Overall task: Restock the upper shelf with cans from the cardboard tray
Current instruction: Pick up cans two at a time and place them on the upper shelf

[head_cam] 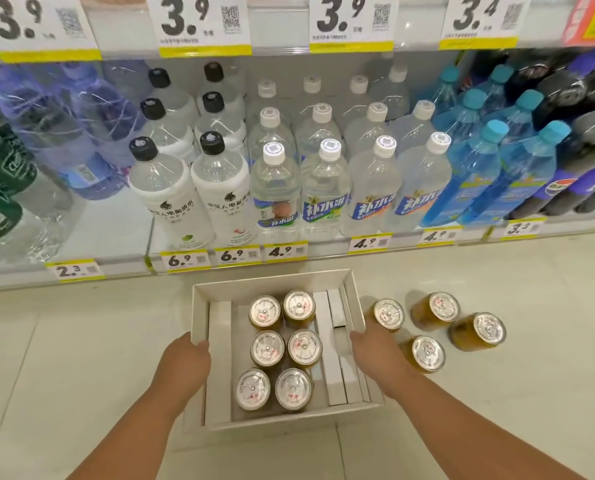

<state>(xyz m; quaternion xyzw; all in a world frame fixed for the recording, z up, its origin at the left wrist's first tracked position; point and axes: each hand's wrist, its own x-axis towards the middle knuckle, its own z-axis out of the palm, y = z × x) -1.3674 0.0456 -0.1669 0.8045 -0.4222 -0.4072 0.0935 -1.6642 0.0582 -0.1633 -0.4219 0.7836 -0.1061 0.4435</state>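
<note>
A white cardboard tray (272, 284) sits on the floor in front of the shelving. Inside it stand several gold cans (268, 348) with silver pull-tab lids, in two columns. My left hand (185, 362) grips the tray's left wall, fingers curled over the rim. My right hand (375, 348) grips the tray's right wall. Several more gold cans (434, 311) stand loose on the floor to the right of the tray. The upper shelf shows only as its front edge (289, 46) with large price tags at the top of the view.
The lower shelf (109, 223) is packed with upright water and drink bottles (323, 188), with small price labels along its edge. Folded cardboard dividers (334, 341) lie along the tray's right side. Pale floor tiles (81, 358) surround the tray.
</note>
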